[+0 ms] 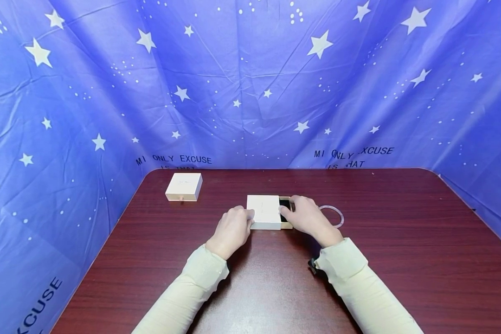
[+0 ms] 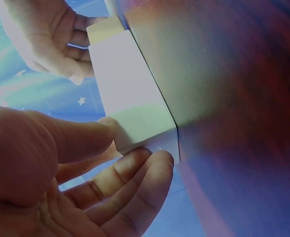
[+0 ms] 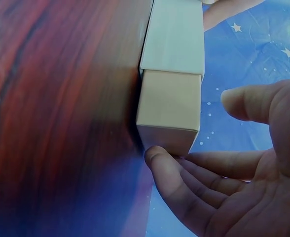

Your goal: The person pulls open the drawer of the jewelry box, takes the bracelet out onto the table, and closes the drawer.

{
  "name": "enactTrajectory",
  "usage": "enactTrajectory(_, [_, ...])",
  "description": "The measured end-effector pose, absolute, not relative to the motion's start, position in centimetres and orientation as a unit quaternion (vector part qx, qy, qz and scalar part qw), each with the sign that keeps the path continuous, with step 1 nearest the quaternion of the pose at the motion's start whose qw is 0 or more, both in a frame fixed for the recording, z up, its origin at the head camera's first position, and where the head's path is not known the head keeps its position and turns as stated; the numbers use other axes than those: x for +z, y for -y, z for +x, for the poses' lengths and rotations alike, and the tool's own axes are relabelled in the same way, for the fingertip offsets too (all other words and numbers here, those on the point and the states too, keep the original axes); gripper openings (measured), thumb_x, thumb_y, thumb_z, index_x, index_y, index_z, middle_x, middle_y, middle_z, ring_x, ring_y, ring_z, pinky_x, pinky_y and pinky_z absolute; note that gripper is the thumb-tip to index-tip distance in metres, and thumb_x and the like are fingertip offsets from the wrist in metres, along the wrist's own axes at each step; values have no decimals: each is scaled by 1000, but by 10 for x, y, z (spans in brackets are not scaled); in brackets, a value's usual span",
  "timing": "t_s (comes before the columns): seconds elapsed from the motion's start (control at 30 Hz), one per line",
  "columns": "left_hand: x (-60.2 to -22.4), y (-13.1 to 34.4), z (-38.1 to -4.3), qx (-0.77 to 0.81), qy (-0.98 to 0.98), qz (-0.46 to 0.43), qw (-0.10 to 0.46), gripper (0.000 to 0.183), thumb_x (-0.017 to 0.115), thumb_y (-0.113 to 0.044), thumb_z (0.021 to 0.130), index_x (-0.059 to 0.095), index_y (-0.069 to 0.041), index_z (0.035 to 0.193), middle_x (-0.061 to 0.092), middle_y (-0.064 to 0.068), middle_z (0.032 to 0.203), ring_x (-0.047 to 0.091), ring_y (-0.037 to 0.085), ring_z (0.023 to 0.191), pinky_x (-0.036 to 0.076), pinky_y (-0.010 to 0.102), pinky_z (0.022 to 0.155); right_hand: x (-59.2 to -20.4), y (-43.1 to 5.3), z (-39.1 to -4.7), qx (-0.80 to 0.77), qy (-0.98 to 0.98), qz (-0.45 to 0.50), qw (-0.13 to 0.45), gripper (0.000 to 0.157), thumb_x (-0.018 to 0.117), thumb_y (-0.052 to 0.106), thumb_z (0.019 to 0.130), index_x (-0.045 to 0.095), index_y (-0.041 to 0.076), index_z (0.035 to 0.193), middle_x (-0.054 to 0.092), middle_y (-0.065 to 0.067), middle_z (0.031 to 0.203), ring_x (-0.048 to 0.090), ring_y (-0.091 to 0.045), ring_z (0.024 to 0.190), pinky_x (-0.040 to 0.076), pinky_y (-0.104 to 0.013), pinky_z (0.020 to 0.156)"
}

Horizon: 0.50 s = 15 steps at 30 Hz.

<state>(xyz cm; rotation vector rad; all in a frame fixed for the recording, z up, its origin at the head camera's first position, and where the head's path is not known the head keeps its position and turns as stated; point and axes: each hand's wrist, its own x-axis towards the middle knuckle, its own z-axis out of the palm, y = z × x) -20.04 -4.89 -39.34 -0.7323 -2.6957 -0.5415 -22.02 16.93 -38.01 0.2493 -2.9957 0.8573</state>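
Pinching the left end of the white box point(image 1: 262, 212) on the table point(image 1: 254, 287) is the left hand point(image 1: 233, 228); the right hand point(image 1: 310, 216), its grip unclenched, touches the partly open drawer point(image 3: 169, 101), thumb clear.

I can't read the lettering on the white box point(image 1: 264, 212) at the centre of the head frame; it is too small, as on the second box point(image 1: 184, 183) left of centre. The right hand point(image 1: 309, 215) hides part of the drawer point(image 1: 286, 226) and part of the pale ring point(image 1: 342, 217). Something dark point(image 1: 312, 266) under the right sleeve point(image 1: 359, 283) is too covered to name. That sleeve runs off the bottom edge. The left wrist view blurs the tabletop point(image 2: 243, 74) at right; in the right wrist's, the top edge crops the left hand point(image 3: 226, 10).
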Motion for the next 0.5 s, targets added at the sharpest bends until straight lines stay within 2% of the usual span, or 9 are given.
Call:
enactTrajectory(0.27, [-393,49,-200,-187,938,-253,147,32,69,-8,84,46,-16,63,44,1,62,57,27,61,44,37,50,-380,-167,-219,281,956,83,4,33,56,35,92,52,9,73,50,-2,55,45,-18,50,36,-32,50])
enactTrajectory(0.5, [-393,49,-200,-188,938,-252,144,32,69,-7,84,47,-16,63,44,1,63,57,26,60,44,36,50,-381,-166,-218,280,956,87,3,30,56,35,92,55,8,80,49,-2,55,45,-17,49,36,-32,50])
